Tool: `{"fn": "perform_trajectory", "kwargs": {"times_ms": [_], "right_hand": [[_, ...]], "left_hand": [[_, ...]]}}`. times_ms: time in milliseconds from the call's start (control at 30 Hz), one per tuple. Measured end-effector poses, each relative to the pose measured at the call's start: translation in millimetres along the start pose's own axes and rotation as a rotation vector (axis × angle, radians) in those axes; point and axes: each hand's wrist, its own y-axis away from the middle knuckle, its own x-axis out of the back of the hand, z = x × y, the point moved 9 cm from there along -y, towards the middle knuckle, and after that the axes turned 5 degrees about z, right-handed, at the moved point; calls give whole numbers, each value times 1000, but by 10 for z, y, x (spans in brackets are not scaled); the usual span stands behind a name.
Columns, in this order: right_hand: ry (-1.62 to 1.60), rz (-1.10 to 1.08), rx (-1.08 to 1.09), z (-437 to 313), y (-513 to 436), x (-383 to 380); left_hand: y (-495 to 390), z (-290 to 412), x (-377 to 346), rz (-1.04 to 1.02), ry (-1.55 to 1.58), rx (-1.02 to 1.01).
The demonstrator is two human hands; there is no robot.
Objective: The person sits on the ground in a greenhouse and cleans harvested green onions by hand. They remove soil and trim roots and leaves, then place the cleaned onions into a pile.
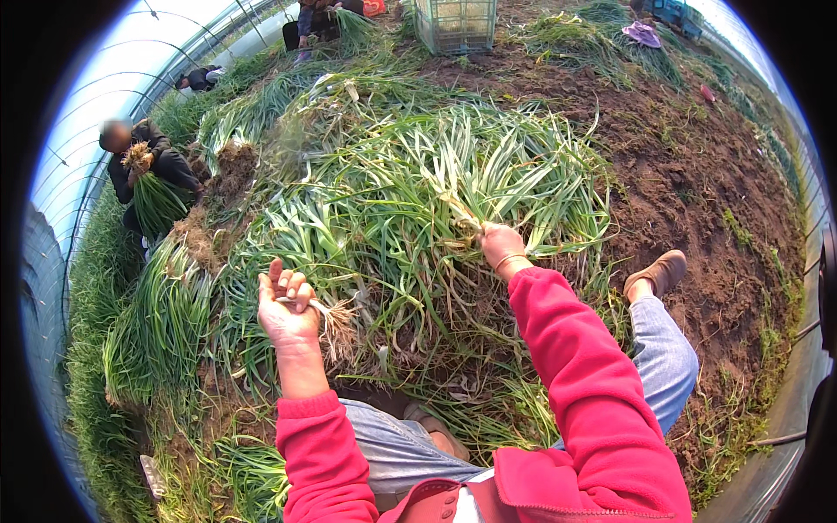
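My left hand [288, 304] is turned palm up, its fingers curled around a thin pale stem. A tuft of dry roots [339, 325] sticks out to the right of that hand. My right hand [502, 247] is closed in a fist around the stalks of some green leaves [467, 212] at the near side of a wide pile of leafy allium plants [392, 170]. They look like leeks or green garlic; I cannot tell which. The leaf ends beyond the right fist merge into the pile. Loose roots and stems hang along the pile's near edge.
On the left a person [147, 163] crouches, holding a bundle of plants [157, 199]; more bundles [160, 314] lie nearby. Another person [317, 23] is beside a green plastic crate [454, 26]. Bare soil [706, 196] spreads right. Plastic tunnel sheeting [131, 59] curves along the left.
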Motion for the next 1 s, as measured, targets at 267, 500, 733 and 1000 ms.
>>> {"fn": "perform_trajectory", "kwargs": {"times_ms": [267, 500, 733, 1000], "right_hand": [[-694, 22, -23, -177, 406, 281], [-532, 45, 287, -765, 1002, 208], [-206, -70, 491, -877, 1109, 37], [-722, -280, 333, -711, 847, 20]], "left_hand": [[185, -727, 37, 83, -434, 163], [307, -1522, 348, 137, -890, 383], [261, -1736, 335, 91, -987, 226], [191, -1558, 315, 118, -896, 205]]}}
